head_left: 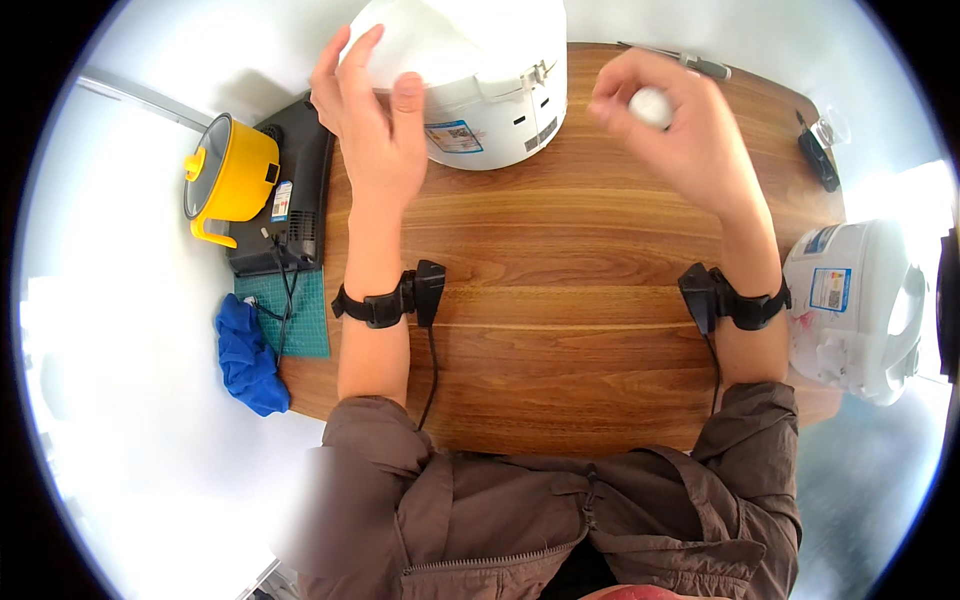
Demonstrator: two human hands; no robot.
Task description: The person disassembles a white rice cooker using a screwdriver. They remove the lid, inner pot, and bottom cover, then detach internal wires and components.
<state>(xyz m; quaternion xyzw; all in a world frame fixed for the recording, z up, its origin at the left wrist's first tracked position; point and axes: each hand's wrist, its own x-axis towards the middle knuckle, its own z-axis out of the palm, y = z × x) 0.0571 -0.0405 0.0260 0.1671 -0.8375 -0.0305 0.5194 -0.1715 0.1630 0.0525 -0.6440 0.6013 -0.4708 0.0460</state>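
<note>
Wood-grain desk (560, 300), smooth and brown, pale wall (240, 40) behind. Far white appliance (490, 40) stands at the desk's far side: glossy curved shell, looks like stiff plastic; likely bulky, fairly heavy, slick, best held low with both hands. Left hand (375, 140) is spread, grasping nothing, at the appliance's left front; contact can't be told. Right hand (690, 130) curls round a small white round object (651, 106) over the desk, right of the appliance; blurred, material unclear. Probably light, maybe slippery or fragile; gentle fingertips round its sides should suit. Yellow pot (245, 175) at left: glossy, rounded, dark-lidded. Blue cloth (250, 360): soft, crumpled, by a gridded green mat (312, 330).
</note>
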